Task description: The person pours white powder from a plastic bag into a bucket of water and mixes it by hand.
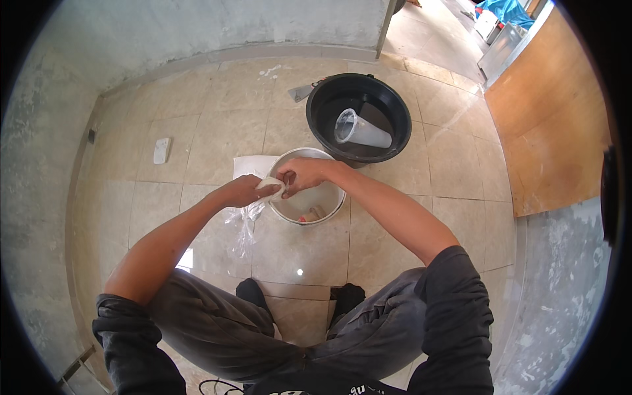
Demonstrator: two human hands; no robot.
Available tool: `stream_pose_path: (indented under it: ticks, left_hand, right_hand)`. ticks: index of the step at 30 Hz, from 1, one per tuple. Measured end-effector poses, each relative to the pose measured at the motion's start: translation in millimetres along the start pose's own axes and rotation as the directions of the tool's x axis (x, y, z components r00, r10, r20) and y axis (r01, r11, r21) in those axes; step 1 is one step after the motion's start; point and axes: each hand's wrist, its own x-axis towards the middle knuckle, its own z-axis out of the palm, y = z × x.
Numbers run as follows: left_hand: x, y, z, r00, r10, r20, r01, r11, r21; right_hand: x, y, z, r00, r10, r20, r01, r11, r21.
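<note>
My left hand grips a whitish, ring-shaped bundle at the left rim of a white bucket. Below that hand hangs a clear plastic bag, gathered and flared at its lower end; whether it joins the bundle is unclear. My right hand reaches over the bucket, its curled fingertips at the bundle's right edge, apparently pinching it. Inside the bucket, near its front wall, lies a small pinkish-beige object with some red. A white sheet on the floor is partly hidden behind the bucket and hands.
A black tub holding a translucent plastic container on its side stands behind the bucket. Beside it lies a putty knife. A white block-like object rests on the tiles at left. A wooden panel stands at right.
</note>
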Motion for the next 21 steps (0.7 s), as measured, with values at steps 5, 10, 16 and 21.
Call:
stream_pose_path:
  ticks: [5, 10, 16, 21]
  left_hand:
    - [7, -11, 4, 0.996, 0.083, -0.017, -0.083, 0.996, -0.036]
    - [5, -8, 0, 0.997, 0.072, 0.021, -0.070, 0.996, -0.056]
    - [-4, 5, -8, 0.998, 0.022, 0.058, -0.019, 0.999, -0.046]
    - [-5, 5, -9, 0.998, 0.031, 0.062, -0.028, 0.998, -0.063]
  right_hand:
    - [3, 8, 3, 0.999, -0.035, -0.038, 0.034, 0.999, -0.042]
    - [8, 11, 6, 0.990, -0.097, -0.105, 0.087, 0.991, -0.098]
    - [8, 11, 9, 0.977, -0.123, -0.172, 0.091, 0.980, -0.179]
    - [8, 7, 9, 0.978, -0.134, -0.161, 0.105, 0.978, -0.179]
